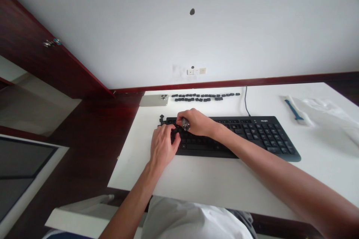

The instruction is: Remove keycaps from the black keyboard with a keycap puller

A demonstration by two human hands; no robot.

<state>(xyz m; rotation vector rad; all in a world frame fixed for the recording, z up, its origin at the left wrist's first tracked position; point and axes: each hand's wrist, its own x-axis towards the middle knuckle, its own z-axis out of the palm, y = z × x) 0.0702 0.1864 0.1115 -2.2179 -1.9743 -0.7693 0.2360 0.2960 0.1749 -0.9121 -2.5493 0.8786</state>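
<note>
A black keyboard (267, 134) lies on the white table (218, 179), number pad to the right. My right hand (199, 122) is closed around a dark grey cylindrical tool (185, 124) above the keyboard's left part. The end of its handle faces me; its working tip is hidden. Over the keyboard's left end rests my left hand (162, 142), thumb and index finger apart, nothing visible between them. Its other fingertips are partly hidden at the keyboard's edge. Just beyond that hand lie a few loose black keycaps (162, 117). More keycaps (206, 96) form two rows at the table's back.
A pale phone (154, 100) lies at the back left corner. The keyboard's cable (245, 101) runs off the back edge. On the right are a blue brush (293, 109) and a clear plastic bag (322, 112). A dark red door (36, 37) stands at left.
</note>
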